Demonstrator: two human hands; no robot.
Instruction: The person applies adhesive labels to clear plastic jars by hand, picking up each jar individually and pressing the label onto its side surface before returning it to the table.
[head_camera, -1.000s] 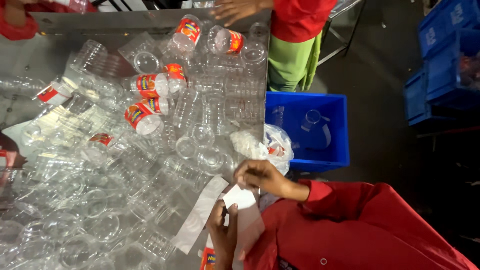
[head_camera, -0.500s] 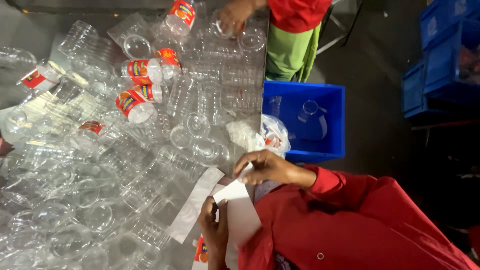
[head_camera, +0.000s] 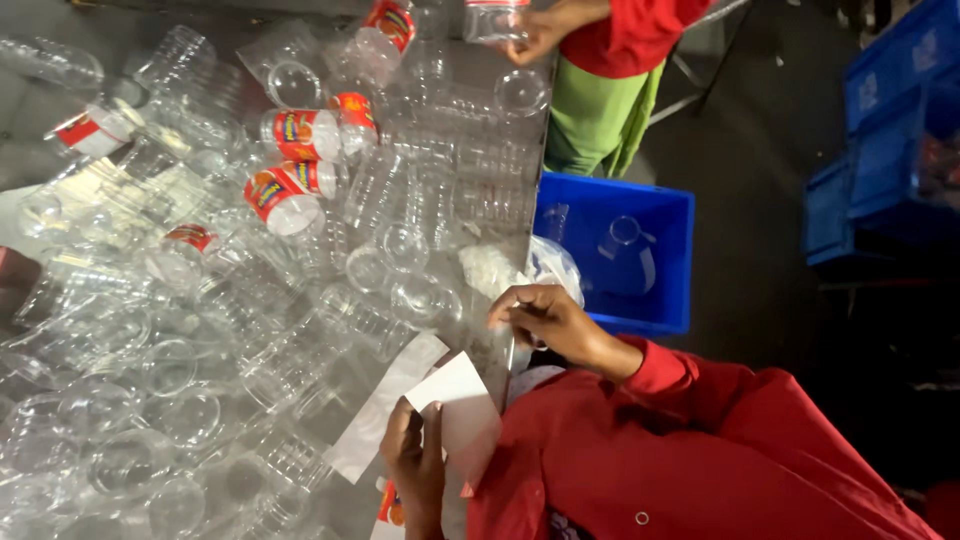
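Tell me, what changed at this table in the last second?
The co-worker's hand at the top has picked up a clear jar. The right hand has drawn a little away from the white sheet, which the left hand keeps gripping. The labelled jars, the heap of clear ones and the blue bin stayed put.

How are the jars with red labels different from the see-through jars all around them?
The labelled jars wear red and yellow wraps; the bare jars are clear all over. The labelled jars are few and lie near the table's far side; the bare jars are many and cover most of the table. Both kinds are clear plastic and lie tipped in a jumble.
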